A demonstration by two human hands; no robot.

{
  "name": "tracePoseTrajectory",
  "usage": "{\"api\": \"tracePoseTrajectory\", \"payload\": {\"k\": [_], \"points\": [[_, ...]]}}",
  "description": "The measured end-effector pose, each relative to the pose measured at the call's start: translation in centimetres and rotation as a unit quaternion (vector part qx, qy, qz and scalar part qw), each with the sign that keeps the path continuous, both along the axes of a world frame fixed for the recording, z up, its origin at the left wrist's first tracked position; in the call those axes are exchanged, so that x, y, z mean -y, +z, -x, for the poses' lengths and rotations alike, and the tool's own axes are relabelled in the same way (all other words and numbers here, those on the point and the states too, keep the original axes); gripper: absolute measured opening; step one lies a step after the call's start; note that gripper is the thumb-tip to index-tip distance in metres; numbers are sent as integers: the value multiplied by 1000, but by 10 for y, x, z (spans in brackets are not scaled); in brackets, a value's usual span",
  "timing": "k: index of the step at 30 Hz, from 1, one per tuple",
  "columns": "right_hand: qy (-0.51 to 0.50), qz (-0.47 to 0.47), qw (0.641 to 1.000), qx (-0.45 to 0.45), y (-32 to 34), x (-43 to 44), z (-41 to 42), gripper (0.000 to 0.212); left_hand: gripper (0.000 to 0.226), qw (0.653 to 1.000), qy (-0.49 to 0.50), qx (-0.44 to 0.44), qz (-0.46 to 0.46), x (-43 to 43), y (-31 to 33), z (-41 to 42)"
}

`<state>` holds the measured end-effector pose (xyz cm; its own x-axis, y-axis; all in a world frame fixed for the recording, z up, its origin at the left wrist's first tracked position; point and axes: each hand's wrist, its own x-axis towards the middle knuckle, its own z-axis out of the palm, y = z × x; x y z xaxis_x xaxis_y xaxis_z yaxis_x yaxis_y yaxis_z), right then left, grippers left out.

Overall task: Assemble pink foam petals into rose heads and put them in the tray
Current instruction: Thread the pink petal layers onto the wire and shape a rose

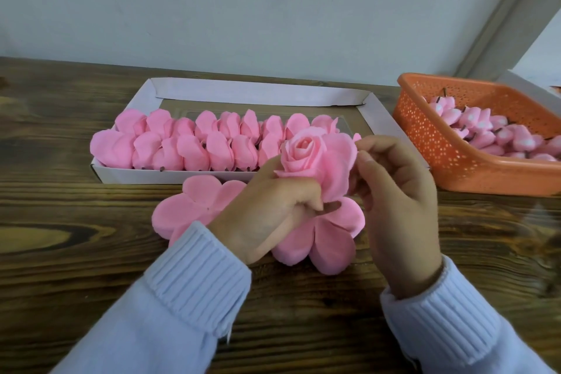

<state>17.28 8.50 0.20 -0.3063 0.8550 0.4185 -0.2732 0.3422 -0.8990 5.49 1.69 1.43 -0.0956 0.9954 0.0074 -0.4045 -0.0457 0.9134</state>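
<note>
While two rows of finished rose heads [188,146] are already packed in the cardboard tray [136,174] at eleven o'clock, an unfinished rose head [306,155] is pinched at centre by the left hand [273,206] and the right hand [397,191], with flat petal sheets [194,206] left beneath.

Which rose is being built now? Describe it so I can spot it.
Start at the white tray of roses. Before its right end, the left hand and right hand hold one rose above flat petal sheets. Unlike the tray's roses, its spiral centre shows.
</note>
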Motion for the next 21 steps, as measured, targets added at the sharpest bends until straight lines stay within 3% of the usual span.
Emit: {"api": "tracePoseTrajectory", "payload": {"k": [7, 12, 15, 21], "points": [[21, 2, 999, 46, -2, 0, 0, 20, 30, 989, 40, -140, -20, -1, -6, -2], [19, 9, 1000, 16, -2, 0, 1, 18, 30, 976, 55, -208, -39, -1, -7, 1], [10, -29, 999, -10, 0, 2, 1, 10, 36, 965, 80, -246, -52, -3, -9, -1], [-17, -95, 995, -16, 1, 7, 1, 14, 36, 952, 117, -268, -87, -5, -12, -1]]}}
